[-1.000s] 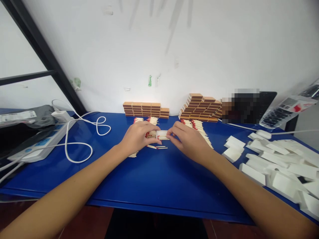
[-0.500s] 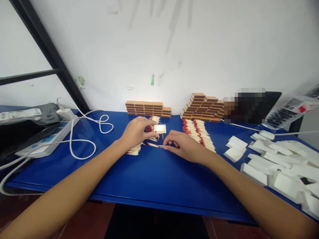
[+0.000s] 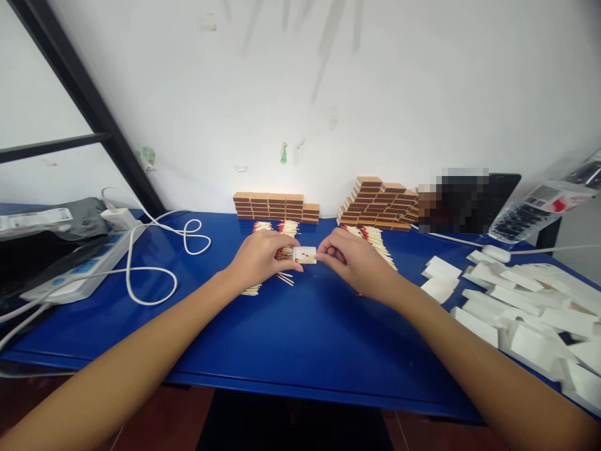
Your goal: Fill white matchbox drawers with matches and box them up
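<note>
A small white matchbox tray (image 3: 305, 251) is pinched at its left end between the thumb and fingers of my left hand (image 3: 263, 255). A few red-headed matches show inside it. My right hand (image 3: 350, 258) is closed at the tray's right end, its thumb and forefinger pinching matches against the tray; the fingertips partly hide them. Rows of loose matches (image 3: 251, 290) lie beneath and behind my left hand, a few more of them just below its thumb. Another double row of matches (image 3: 379, 245) lies behind my right hand, partly covered by it.
Brown-sided matchboxes stand against the wall in a low stack (image 3: 270, 205) and a taller stack (image 3: 378, 205). Many white trays (image 3: 530, 300) are heaped at right, near a plastic bottle (image 3: 521, 207). A power strip (image 3: 87, 266) and white cable (image 3: 129, 275) occupy the left.
My right hand has moved up from the table to the tray, bringing matches with it. The tray in my left hand has shifted slightly down and tilted, showing its inside.
</note>
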`<state>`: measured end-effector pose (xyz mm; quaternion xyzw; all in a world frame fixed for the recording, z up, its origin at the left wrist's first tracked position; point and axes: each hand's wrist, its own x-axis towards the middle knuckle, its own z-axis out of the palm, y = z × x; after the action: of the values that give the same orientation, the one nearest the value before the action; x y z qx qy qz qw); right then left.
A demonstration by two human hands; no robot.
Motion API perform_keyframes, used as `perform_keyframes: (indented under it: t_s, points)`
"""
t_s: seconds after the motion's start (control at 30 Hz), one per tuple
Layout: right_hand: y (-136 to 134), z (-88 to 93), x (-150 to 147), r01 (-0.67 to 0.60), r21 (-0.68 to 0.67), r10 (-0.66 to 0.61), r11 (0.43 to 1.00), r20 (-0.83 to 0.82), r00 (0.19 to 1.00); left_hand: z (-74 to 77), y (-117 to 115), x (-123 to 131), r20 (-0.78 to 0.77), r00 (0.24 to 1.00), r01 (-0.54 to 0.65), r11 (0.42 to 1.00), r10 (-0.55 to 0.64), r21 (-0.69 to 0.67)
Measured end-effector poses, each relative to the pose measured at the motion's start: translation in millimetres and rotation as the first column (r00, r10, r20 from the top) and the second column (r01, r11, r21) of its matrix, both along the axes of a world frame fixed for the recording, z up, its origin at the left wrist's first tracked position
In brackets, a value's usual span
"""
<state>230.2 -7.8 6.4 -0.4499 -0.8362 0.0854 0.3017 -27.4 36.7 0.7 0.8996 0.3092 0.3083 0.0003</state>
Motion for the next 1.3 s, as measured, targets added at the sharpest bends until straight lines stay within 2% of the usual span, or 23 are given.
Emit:
perform_keyframes:
  t_s: [0.17,0.3,0.57,0.7,0.9,1.03,1.2,1.3]
  points:
    - [-4,-9.3,-10,0.017,0.028,-0.018,0.999,0.045,0.999,-2.2,-5,5,0.020,0.999,0.047,0.999,-0.048,0.008]
    - [-5,-13.7,-13,0.039,0.049,-0.040,0.998,0.014,0.999,-2.0,-5,4,0.027,0.998,0.065,0.998,-0.065,0.021]
    - [-2,-13.8,-8,0.003,0.054,-0.005,0.999,0.049,0.999,0.3,-6,4,0.032,0.998,0.056,0.998,-0.057,0.015]
    - [-2,-14.8,-9,-0.034,0.021,0.034,0.999,-0.007,0.999,-1.2,-6,4,0.037,0.997,0.064,0.998,-0.064,0.011]
    - [-2,-14.1,-11,-0.022,0.019,0.024,1.000,-0.102,0.994,-1.8,-6,5,0.040,0.997,0.067,0.998,-0.067,-0.018]
    - [-5,-9.3,-14,0.008,0.048,-0.001,0.999,-0.147,0.989,-0.5,3,-2,0.036,0.999,0.014,0.999,-0.013,-0.028]
    - [-16,-17.6,-35,-0.047,-0.111,0.030,0.993,-0.149,0.988,1.9,19,-16,0.084,0.990,-0.116,0.993,0.117,-0.025]
    - [-20,-25.6,-49,-0.061,-0.154,0.044,0.986,-0.112,0.993,2.5,21,-17,0.097,0.988,-0.122,0.993,0.122,-0.008]
